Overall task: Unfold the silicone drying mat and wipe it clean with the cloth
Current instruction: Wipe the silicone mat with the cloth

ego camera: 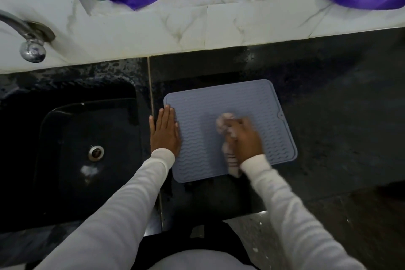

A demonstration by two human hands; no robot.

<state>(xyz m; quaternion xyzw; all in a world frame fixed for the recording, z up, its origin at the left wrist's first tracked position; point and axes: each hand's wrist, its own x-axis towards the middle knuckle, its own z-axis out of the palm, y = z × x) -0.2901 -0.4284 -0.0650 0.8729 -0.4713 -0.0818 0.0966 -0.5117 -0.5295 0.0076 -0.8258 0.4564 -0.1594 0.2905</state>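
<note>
Left hand (164, 131) lies flat, fingers straight, pressing the unfolded mat (230, 116) edge; right hand (246, 138), blurred, apparently grips the cloth (223, 124).

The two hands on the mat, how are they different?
The left hand lies flat with straight fingers, pressing on the left edge of the mat; the right hand is curled round the cloth. The left hand holds nothing; the right hand grips the cloth near the mat's middle. The left hand looks sharp; the right hand is blurred. Both touch the grey mat and wear white sleeves.
</note>
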